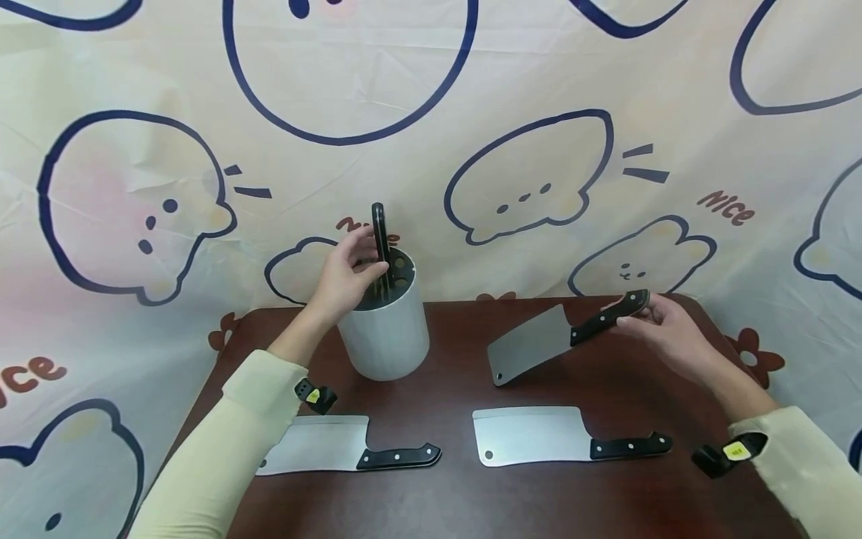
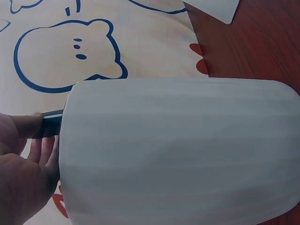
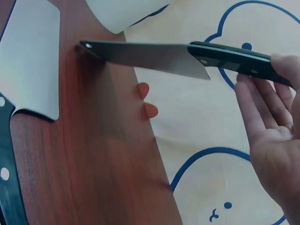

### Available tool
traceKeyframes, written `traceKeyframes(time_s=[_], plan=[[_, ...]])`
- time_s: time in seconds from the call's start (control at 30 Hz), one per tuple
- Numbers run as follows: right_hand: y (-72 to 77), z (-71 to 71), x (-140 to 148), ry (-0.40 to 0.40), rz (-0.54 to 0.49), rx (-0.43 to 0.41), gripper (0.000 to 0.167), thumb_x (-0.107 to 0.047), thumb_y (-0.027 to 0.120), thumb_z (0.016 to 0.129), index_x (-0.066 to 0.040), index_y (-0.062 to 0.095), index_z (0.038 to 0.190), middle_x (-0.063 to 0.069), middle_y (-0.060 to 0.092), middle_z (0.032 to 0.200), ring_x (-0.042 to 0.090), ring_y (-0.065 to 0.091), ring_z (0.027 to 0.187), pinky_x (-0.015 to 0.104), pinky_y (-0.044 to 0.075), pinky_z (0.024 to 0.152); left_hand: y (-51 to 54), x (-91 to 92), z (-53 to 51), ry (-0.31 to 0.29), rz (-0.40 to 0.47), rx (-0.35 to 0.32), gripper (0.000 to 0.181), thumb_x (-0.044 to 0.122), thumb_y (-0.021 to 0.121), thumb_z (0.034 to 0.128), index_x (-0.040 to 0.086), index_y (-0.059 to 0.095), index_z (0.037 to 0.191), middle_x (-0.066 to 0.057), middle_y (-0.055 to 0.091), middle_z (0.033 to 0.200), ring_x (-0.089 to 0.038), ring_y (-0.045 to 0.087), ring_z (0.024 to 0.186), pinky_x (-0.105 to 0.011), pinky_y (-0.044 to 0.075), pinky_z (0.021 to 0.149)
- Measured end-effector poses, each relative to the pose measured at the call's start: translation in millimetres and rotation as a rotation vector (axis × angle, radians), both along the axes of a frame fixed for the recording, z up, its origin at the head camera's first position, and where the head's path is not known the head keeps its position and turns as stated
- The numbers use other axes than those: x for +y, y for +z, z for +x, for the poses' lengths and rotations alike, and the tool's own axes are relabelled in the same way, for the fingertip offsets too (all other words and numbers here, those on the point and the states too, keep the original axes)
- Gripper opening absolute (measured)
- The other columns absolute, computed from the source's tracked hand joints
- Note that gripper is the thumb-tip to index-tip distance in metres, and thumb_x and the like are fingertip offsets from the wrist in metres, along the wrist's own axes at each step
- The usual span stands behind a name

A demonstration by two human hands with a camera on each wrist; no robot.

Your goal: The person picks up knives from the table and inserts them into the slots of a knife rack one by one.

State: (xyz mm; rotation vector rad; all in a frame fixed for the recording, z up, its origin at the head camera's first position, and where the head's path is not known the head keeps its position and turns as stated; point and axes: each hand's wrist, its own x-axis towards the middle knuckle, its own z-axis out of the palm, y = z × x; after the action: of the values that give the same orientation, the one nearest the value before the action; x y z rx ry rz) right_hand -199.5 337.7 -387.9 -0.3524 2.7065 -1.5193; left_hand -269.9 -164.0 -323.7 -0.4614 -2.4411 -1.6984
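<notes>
My left hand [image 1: 346, 275] pinches the black handle [image 1: 380, 224] of a knife that stands upright in a white ribbed knife holder [image 1: 387, 340]. The holder hides the blade of that knife. In the left wrist view, thumb and fingers lie on either side of the handle [image 2: 51, 124]. On the right, my right hand [image 1: 667, 333] grips a cleaver [image 1: 532, 344] by its black riveted handle, blade tilted down to the left. The blade's far corner is at or just above the table; I cannot tell which. The right wrist view shows this cleaver [image 3: 154, 58] nearly edge-on.
Two more cleavers lie flat near the front of the brown table [image 1: 458, 501]: a left cleaver [image 1: 323, 445], partly behind my left sleeve, and a right cleaver [image 1: 532, 438]. Both handles point right. A cartoon-printed cloth [image 1: 404, 180] hangs behind the table.
</notes>
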Motion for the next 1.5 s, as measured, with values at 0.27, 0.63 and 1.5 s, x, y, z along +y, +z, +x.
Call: traceKeyframes(time_s=[0.27,0.63,1.5], plan=[[22.5,-4.0,-15.5,-0.108,-0.041,0.016,0.043,-0.035,0.061,0.103,-0.008,0.055,0.136,-0.014,0.069,0.123,0.002,0.065,0.107,0.024,0.051,0.096,0.3,-0.5,-0.4,-0.004,-0.019,0.007,0.061,0.002,0.067,0.0974,0.007,0.041,0.153,-0.018,0.056,0.136,-0.029,0.056,0.126,-0.043,0.043,0.113],[53.2,-10.5,-29.9,-0.109,-0.121,0.092,0.033,-0.023,0.063,0.103,-0.008,0.058,0.131,-0.016,0.071,0.110,0.005,0.067,0.102,0.013,0.052,0.086,11.8,-6.2,4.4,-0.023,0.024,0.047,0.056,0.005,0.062,0.1004,0.002,0.040,0.152,-0.018,0.053,0.141,-0.030,0.054,0.128,-0.050,0.041,0.113],[97.2,-18.9,-66.9,-0.009,-0.176,0.197,0.030,-0.014,0.063,0.102,-0.008,0.062,0.131,-0.001,0.069,0.109,0.012,0.069,0.098,0.018,0.057,0.085,44.3,7.0,30.9,0.000,0.088,0.248,0.029,0.003,0.059,0.0999,-0.003,0.061,0.128,-0.014,0.065,0.124,-0.018,0.063,0.111,-0.028,0.052,0.099]])
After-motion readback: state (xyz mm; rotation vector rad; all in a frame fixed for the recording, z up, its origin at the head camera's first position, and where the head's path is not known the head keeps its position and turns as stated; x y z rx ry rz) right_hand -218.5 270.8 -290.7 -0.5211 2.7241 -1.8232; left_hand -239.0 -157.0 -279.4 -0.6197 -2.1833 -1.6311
